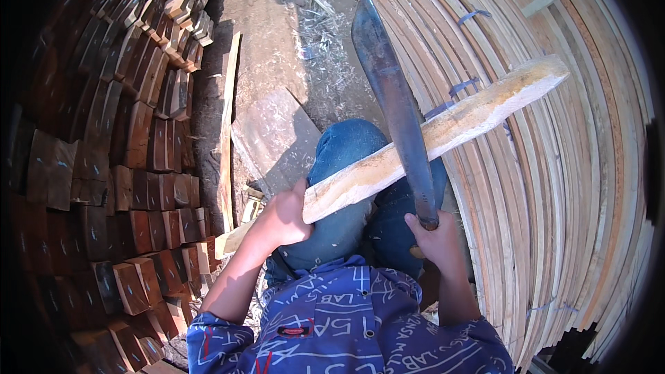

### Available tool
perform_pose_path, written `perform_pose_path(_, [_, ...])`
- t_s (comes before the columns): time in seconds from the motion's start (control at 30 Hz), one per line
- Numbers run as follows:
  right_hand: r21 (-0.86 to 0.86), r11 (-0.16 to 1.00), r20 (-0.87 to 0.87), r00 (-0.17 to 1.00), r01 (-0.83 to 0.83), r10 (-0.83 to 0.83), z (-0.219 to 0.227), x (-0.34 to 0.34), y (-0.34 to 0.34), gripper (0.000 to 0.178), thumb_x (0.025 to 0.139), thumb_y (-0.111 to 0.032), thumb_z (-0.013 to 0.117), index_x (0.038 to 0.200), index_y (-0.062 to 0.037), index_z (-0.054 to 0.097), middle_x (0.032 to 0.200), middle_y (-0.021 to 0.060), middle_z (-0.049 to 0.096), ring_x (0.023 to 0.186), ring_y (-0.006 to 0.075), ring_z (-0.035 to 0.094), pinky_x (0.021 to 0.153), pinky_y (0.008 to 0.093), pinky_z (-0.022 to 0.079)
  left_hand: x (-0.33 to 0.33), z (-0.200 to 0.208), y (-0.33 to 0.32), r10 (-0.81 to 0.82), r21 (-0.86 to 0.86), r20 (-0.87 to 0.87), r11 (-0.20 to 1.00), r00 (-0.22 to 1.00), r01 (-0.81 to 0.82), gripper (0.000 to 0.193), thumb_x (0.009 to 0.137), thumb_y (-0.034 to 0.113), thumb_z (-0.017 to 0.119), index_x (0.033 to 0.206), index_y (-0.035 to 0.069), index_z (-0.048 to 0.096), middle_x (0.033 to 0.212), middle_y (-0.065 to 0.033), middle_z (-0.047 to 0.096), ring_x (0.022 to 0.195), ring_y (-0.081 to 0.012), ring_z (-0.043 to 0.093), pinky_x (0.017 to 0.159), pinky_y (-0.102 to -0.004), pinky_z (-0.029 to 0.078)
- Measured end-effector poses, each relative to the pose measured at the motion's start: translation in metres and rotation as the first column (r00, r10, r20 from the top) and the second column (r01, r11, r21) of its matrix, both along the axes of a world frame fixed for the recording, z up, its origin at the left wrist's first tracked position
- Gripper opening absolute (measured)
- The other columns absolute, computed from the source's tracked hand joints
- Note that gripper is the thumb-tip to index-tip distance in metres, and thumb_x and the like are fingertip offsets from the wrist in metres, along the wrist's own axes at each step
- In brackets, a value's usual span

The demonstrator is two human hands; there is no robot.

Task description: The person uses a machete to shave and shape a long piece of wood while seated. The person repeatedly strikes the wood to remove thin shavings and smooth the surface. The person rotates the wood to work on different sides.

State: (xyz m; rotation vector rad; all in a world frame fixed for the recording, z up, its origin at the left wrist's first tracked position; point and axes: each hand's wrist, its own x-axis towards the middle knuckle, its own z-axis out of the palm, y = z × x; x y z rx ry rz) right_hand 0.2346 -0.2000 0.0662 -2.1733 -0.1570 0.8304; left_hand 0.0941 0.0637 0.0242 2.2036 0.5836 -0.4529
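A pale, rough-hewn length of wood lies slantwise above my knees, its far end up to the right. My left hand is closed on its near left end. In my right hand is a machete, gripped by the handle, which my fingers mostly hide. The wide dark blade points away from me and crosses over the wood near its middle. Whether the blade touches the wood, I cannot tell. My knees in blue jeans are beneath the wood.
Stacked dark timber blocks rise along the left. Long pale strips of wood, tied with blue bands, fill the right. A flat board and a narrow strip lie on the ground ahead, with wood shavings scattered farther off.
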Motion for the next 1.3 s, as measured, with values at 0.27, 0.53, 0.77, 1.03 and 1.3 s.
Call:
perform_pose_path(0.27, [0.319, 0.933, -0.102, 0.985, 0.168, -0.143, -0.016, 0.015, -0.017, 0.026, 0.088, -0.02, 0.074, 0.076, -0.0014, 0.061, 0.057, -0.0018, 0.052, 0.048, 0.0072, 0.05, 0.044, 0.0278, 0.039, -0.003, -0.006, 0.016, -0.127, -0.201, 0.046, 0.97, 0.991, 0.134, 0.069, 0.063, 0.003, 0.07, 0.127, -0.006, 0.044, 0.099, -0.0322, 0.064, 0.103, -0.0466, 0.062, 0.088, -0.0423, 0.051])
perform_pose_path(0.53, [0.217, 0.97, -0.07, 0.993, 0.111, -0.098, -0.026, 0.016, -0.029, 0.026, 0.088, -0.02, 0.075, 0.078, -0.0029, 0.059, 0.06, -0.0008, 0.056, 0.048, 0.0072, 0.05, 0.044, 0.0255, 0.04, 0.007, 0.002, 0.026, -0.181, -0.27, -0.024, 0.948, 0.983, 0.168, 0.068, 0.063, 0.004, 0.069, 0.127, -0.004, 0.047, 0.103, -0.028, 0.066, 0.099, -0.0364, 0.067, 0.088, -0.0385, 0.051])
perform_pose_path(0.77, [0.416, 0.865, -0.289, 0.943, 0.28, -0.166, -0.016, 0.023, -0.019, 0.025, 0.088, -0.02, 0.075, 0.077, -0.0024, 0.06, 0.06, -0.0011, 0.055, 0.047, 0.0072, 0.05, 0.044, 0.0268, 0.04, 0.0, -0.015, 0.026, -0.154, -0.301, 0.003, 0.942, 0.988, 0.148, 0.07, 0.062, 0.005, 0.07, 0.129, -0.003, 0.048, 0.103, -0.0237, 0.067, 0.098, -0.0293, 0.067, 0.087, -0.0366, 0.05])
perform_pose_path(1.03, [0.234, 0.972, -0.049, 0.999, -0.004, 0.016, -0.014, 0.016, -0.022, 0.027, 0.089, -0.02, 0.074, 0.076, -0.0016, 0.059, 0.057, -0.0006, 0.053, 0.047, 0.007, 0.049, 0.043, 0.0258, 0.039, 0.004, -0.005, 0.025, -0.155, -0.314, -0.033, 0.94, 0.987, 0.137, 0.072, 0.063, 0.006, 0.07, 0.131, -0.003, 0.047, 0.104, -0.0228, 0.066, 0.099, -0.0273, 0.065, 0.09, -0.0348, 0.049])
perform_pose_path(1.3, [0.179, 0.984, -0.121, 0.992, -0.024, 0.046, -0.027, 0.013, -0.018, 0.028, 0.086, -0.021, 0.076, 0.084, 0.0045, 0.065, 0.061, 0.0004, 0.057, 0.058, 0.0077, 0.053, 0.054, 0.0296, 0.044, 0.006, -0.006, 0.025, -0.15, -0.33, -0.035, 0.935, 0.988, 0.131, 0.075, 0.063, 0.006, 0.07, 0.134, 0.0, 0.046, 0.106, -0.0213, 0.066, 0.1, -0.0266, 0.064, 0.092, -0.0345, 0.048])
